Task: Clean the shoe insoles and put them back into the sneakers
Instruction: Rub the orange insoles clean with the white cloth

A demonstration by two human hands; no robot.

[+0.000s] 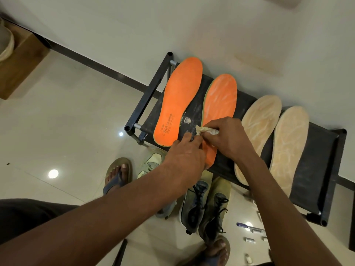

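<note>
Two orange insoles lie on a black shoe rack (324,162): the left orange insole (178,100) and the right orange insole (221,100), streaked with white. Two beige insoles (259,127) (288,150) lie further right on the rack. My right hand (224,139) grips a crumpled cloth (206,129) against the heel part of the right orange insole. My left hand (186,156) holds that insole's heel end down, its fingers curled at the edge. Dark sneakers (203,206) and a pale sneaker (151,162) stand on the floor below the rack.
The rack stands against a white wall (211,25) on a glossy tiled floor (67,116). My sandalled feet (118,175) (217,250) are beside the sneakers. A wooden box (21,60) sits at the far left. Small items, among them a pen (249,227), lie on the floor at the right.
</note>
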